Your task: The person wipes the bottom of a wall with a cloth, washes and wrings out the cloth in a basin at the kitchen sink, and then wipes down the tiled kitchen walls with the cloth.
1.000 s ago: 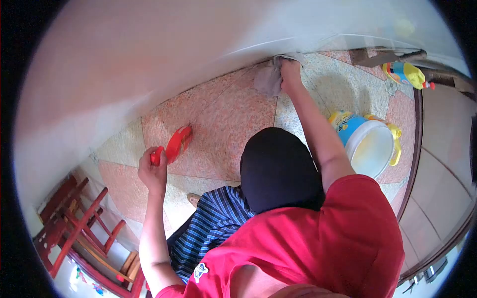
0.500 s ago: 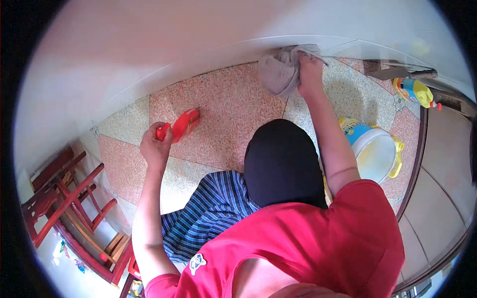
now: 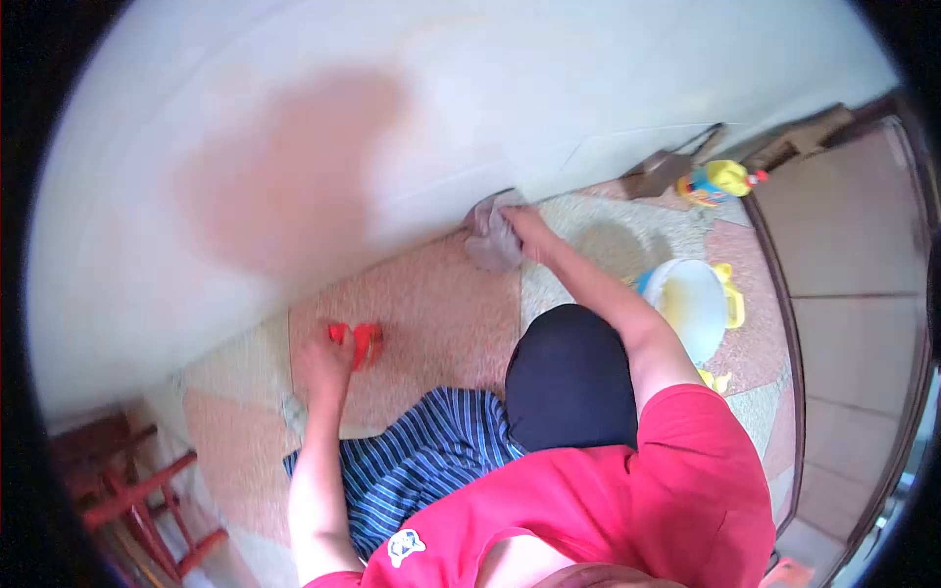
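Note:
My left hand point(image 3: 323, 365) is closed around the handle of a red scrub brush point(image 3: 367, 346), low over the tiled floor; motion blurs its edges and hides the bristles. Over on the right, my right hand point(image 3: 529, 231) grips a bunched grey cloth point(image 3: 490, 237). The cloth is pressed where the white wall point(image 3: 461, 118) meets the speckled floor tiles point(image 3: 431, 294).
A white and blue bucket point(image 3: 694, 323) with yellow parts stands right of my knee. Beyond it, a yellow cleaner bottle point(image 3: 720, 183) with a red cap sits by the doorway. Red wooden chairs point(image 3: 147, 500) are at lower left.
The camera view has shifted and tilted, showing more wall. My left hand with the brush has turned and drawn closer to the wall. The cloth stays at the wall's foot in my right hand.

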`<state>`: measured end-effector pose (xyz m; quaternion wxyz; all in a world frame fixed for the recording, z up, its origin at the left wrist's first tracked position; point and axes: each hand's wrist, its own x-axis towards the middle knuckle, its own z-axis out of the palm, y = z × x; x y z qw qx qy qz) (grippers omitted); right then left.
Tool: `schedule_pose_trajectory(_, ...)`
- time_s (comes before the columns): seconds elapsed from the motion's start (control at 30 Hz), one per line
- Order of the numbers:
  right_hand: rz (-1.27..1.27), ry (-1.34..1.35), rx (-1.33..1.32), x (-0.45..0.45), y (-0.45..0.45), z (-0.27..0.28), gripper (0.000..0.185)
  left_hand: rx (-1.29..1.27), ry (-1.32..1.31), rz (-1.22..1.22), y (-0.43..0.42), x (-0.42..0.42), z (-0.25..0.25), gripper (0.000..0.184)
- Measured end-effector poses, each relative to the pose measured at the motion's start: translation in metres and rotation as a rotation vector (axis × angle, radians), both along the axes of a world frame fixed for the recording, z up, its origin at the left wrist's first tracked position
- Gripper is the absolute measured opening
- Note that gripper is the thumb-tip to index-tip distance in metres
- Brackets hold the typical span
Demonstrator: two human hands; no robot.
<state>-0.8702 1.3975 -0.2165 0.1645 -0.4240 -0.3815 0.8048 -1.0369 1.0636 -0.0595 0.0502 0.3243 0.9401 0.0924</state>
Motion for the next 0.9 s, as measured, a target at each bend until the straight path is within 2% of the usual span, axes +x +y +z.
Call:
schedule_pose_trajectory(0.1,0.086,-0.147,0.311,0.028,-0.021,0.087,0.028,-0.056,0.043,-0.045,-0.005,0.009,-0.002,0.026)
schedule_pose_trajectory(0.23,0.197,-0.237,0.559,0.052,-0.030,0.141,0.034,-0.083,-0.017,-0.081,-0.004,0.006,-0.003,0.023)
schedule_pose_trajectory(0.33,0.282,-0.331,0.870,0.069,-0.031,0.174,0.032,-0.039,-0.049,-0.105,-0.004,0.002,-0.013,0.022)
schedule_pose_trajectory(0.43,-0.130,-0.001,0.670,0.074,-0.023,0.188,0.029,0.023,-0.057,-0.102,-0.009,-0.006,-0.020,0.022)
schedule_pose_trajectory(0.47,-0.363,0.068,0.655,0.073,-0.024,0.195,0.020,0.047,-0.085,-0.091,-0.010,-0.009,-0.025,0.021)
schedule_pose_trajectory(0.57,-0.458,-0.176,0.776,0.075,-0.009,0.234,0.018,0.065,-0.090,-0.093,-0.012,-0.005,-0.021,0.020)
schedule_pose_trajectory(0.67,-0.621,0.089,0.652,0.060,0.002,0.280,0.018,0.120,-0.056,-0.116,-0.012,-0.009,-0.026,0.020)
schedule_pose_trajectory(0.73,-0.603,0.279,0.735,0.052,0.050,0.285,0.017,0.127,-0.057,-0.115,-0.013,-0.009,-0.029,0.020)
schedule_pose_trajectory(0.8,-0.836,0.270,0.738,0.035,0.048,0.326,0.017,0.105,-0.063,-0.087,-0.012,-0.012,-0.035,0.021)
schedule_pose_trajectory(0.9,-0.905,0.383,0.509,0.023,0.062,0.354,0.015,0.129,-0.037,-0.118,-0.010,-0.013,-0.037,0.022)
